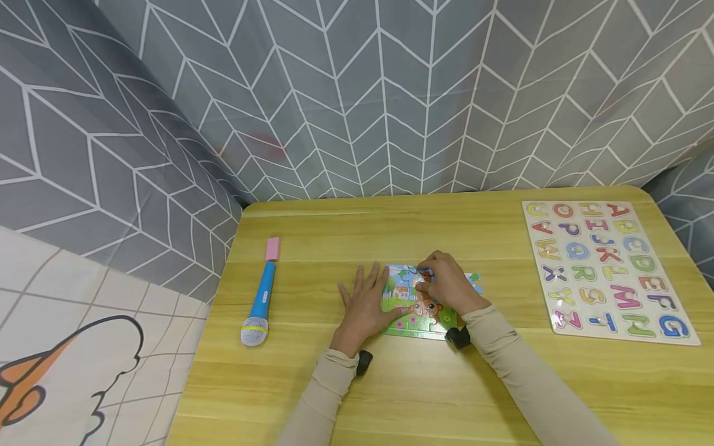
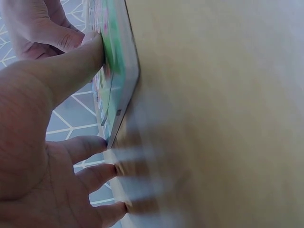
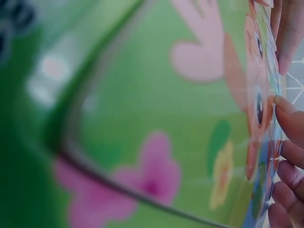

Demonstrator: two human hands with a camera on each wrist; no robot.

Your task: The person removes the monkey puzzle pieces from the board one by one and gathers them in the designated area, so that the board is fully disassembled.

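Note:
A colourful jigsaw puzzle board (image 1: 409, 332) with a monkey picture lies flat on the table. My left hand (image 1: 365, 310) is spread at its left side, thumb on the green lower part. In the left wrist view, the other fingertips of my left hand (image 2: 61, 166) meet the board's edge and the tabletop. Over the upper middle of the picture, my right hand (image 1: 450, 285) pinches a brown-patterned puzzle piece (image 1: 426, 273) between thumb and bent fingers. The right wrist view has the thumb and fingertips of my right hand (image 3: 292, 175) right at the picture's surface.
On the left of the wooden table (image 1: 312, 241) lie a blue toy microphone (image 1: 262, 300) and a pink block (image 1: 272, 249). A white alphabet board (image 1: 605, 272) is at the right. A grey patterned curtain (image 1: 390, 99) hangs behind the far edge.

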